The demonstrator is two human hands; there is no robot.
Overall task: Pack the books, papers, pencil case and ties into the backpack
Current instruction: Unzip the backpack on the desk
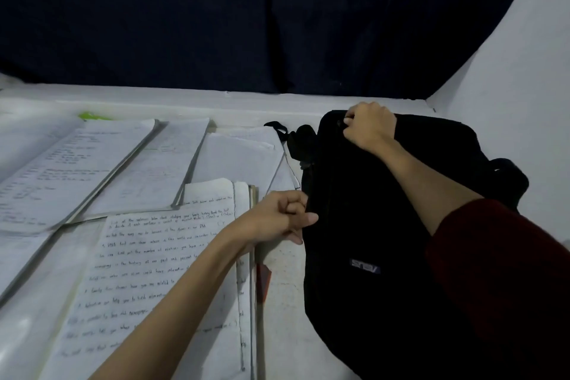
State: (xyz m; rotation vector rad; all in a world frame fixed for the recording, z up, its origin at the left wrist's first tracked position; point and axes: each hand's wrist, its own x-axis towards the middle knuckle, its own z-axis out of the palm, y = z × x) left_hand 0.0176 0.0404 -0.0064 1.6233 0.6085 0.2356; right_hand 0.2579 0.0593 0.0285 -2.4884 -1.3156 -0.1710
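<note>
- Backpack (370,225): one, black, lying flat on the right side of the desk (283,287), logo face up, top end away from the viewer. No opening is visible yet.
- Right hand (368,128): fingers curled on the far top edge of the bag, pinching what is probably a zip pull; the pull itself is too dark to confirm.
- Left hand (277,219): fingers curled on the bag's left side seam, thumb pressed to the fabric, bracing it.
- Risk: if the brace slips, the bag may slide with the pull instead of the zip running.
- Risk: loose fabric near the right hand could catch in the zip, judged from the slack, soft shell.
- Risk: the left forearm lies over the handwritten sheet (172,256); a sudden tug could crease or drag it.
- Risk: a bag strap (279,129) rests on the nearest paper; shifting the bag could pull that sheet off its stack.
- Count: roughly five overlapping stacks of papers or notebooks, left of the bag; exact number uncertain.
- Count: one green object (92,116) at the far left, unidentified.
- Pencil case and ties: none visible.
</note>
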